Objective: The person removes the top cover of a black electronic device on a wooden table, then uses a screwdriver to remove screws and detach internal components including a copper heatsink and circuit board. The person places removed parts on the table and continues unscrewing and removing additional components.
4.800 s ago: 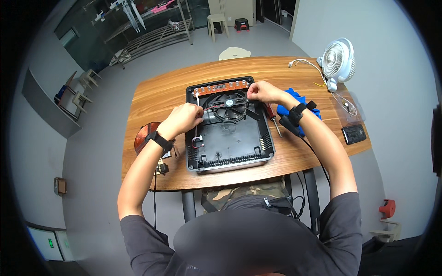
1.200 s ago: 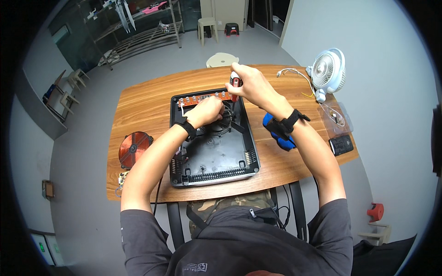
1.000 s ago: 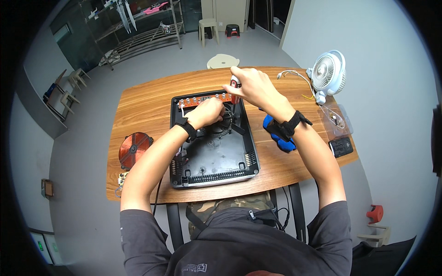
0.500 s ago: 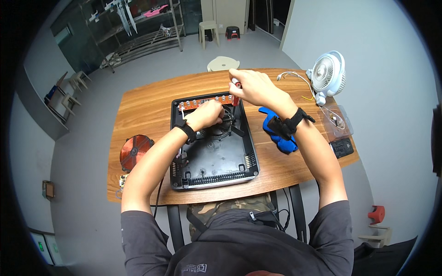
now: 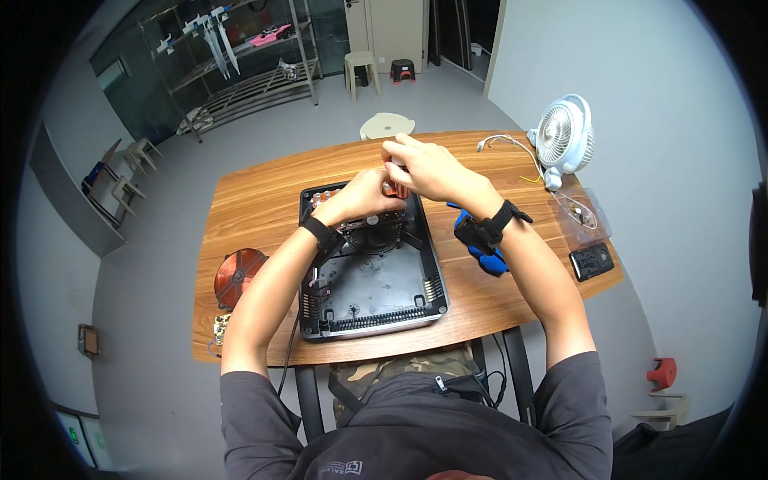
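A black open-topped appliance housing (image 5: 372,284) lies on the table, with a round fan (image 5: 372,238) in its far half. At its far end, a strip-shaped orange circuit board (image 5: 324,197) appears lifted and tilted. My left hand (image 5: 370,194) is closed on this board, fingers partly hidden. Right beside it, my right hand (image 5: 428,170) is wrapped round a red-and-white screwdriver (image 5: 402,191); its tip is hidden. A round copper coil (image 5: 238,280) lies left of the housing. To its right is a bunched blue cloth or glove (image 5: 490,262), partly covered by my right wrist.
A white desk fan (image 5: 564,136) stands at the far right with its cable. Near it are a clear plastic tray (image 5: 588,210) with small parts and a black box-like item (image 5: 590,262). A small circuit board (image 5: 222,326) sits at the left edge. Behind the table is a stool (image 5: 387,126).
My left hand has moved up and right to the orange board, which now tilts up from the housing. My right hand has shifted left with the screwdriver. The view has tilted slightly.
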A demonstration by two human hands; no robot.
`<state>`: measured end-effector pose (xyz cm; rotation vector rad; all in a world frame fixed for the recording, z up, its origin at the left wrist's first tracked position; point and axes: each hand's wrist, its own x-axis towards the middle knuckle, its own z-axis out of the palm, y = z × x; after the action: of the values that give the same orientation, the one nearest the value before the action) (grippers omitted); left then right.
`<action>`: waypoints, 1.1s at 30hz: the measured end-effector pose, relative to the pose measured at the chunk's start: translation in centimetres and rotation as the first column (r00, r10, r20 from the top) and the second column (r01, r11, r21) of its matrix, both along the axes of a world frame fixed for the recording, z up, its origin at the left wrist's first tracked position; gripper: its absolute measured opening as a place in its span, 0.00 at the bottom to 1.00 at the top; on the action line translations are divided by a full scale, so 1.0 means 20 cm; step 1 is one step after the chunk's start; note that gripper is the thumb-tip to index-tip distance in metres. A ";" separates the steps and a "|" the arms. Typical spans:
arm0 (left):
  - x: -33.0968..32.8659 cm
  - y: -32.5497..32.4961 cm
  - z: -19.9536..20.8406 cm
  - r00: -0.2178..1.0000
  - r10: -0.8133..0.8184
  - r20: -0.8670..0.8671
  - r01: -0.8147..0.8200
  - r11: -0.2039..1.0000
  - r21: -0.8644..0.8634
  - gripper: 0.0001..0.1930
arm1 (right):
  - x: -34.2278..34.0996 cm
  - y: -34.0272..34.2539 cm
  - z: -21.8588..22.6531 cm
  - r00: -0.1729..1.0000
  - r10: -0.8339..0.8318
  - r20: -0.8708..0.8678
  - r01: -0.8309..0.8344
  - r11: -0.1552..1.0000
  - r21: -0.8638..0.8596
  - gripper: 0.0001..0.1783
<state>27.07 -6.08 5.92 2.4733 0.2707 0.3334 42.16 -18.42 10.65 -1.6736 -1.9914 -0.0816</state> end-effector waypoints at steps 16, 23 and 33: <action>0.12 -0.07 0.05 0.980 0.176 0.097 -0.173 0.984 -0.041 0.15 | 0.03 0.04 0.03 0.919 -0.319 0.231 0.310 0.948 0.072 0.27; 0.08 -0.07 0.02 0.989 0.139 0.038 -0.132 0.979 -0.153 0.18 | 0.05 -0.02 0.01 0.981 -0.158 0.115 0.153 0.987 0.053 0.19; 0.11 -0.04 -0.04 0.979 0.162 0.123 -0.150 0.984 -0.098 0.16 | -0.02 0.03 0.12 0.904 -0.274 0.327 0.319 0.943 -0.091 0.29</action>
<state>29.32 -6.84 5.05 2.3371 0.4167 0.5364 41.71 -17.87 13.02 -2.1640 -1.9781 -0.3400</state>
